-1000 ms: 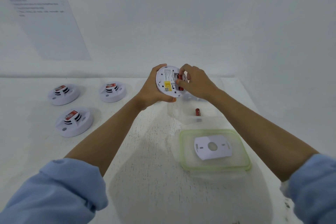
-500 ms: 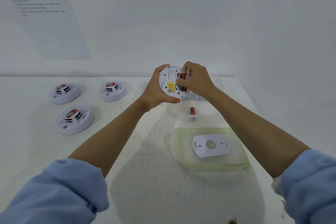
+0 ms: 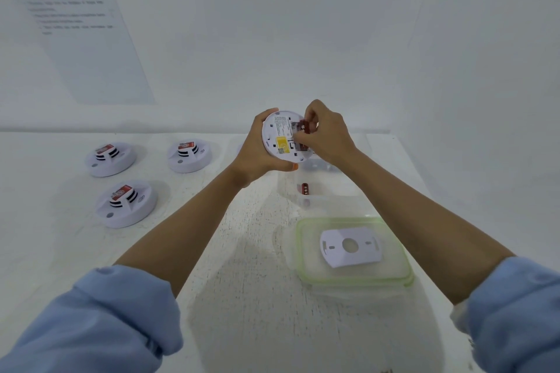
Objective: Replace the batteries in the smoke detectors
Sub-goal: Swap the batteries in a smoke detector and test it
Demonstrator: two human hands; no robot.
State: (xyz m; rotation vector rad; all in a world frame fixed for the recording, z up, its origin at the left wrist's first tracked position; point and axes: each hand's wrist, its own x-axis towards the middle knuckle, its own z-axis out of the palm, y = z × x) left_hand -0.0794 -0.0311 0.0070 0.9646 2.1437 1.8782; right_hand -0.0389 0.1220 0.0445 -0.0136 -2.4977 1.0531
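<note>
Up over the white bench [image 3: 242, 297], the left grip [image 3: 257, 154] curls round the round white smoke detector [image 3: 278, 130], its back toward the camera; the right grip [image 3: 328, 136] pinches a dark red cylindrical battery [image 3: 304, 126] at its battery compartment.

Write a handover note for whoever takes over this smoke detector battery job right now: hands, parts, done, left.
Left hand grips the opened smoke detector, back side toward the camera. Right hand pinches a red battery at its compartment, not yet seated flat.
Second red battery lies in the clear tub; mounting plate rests on the green-rimmed lid.
Done: plate off. Left: finish this battery swap, refit the plate, then the three other detectors on the table, whose status cannot be told.
</note>
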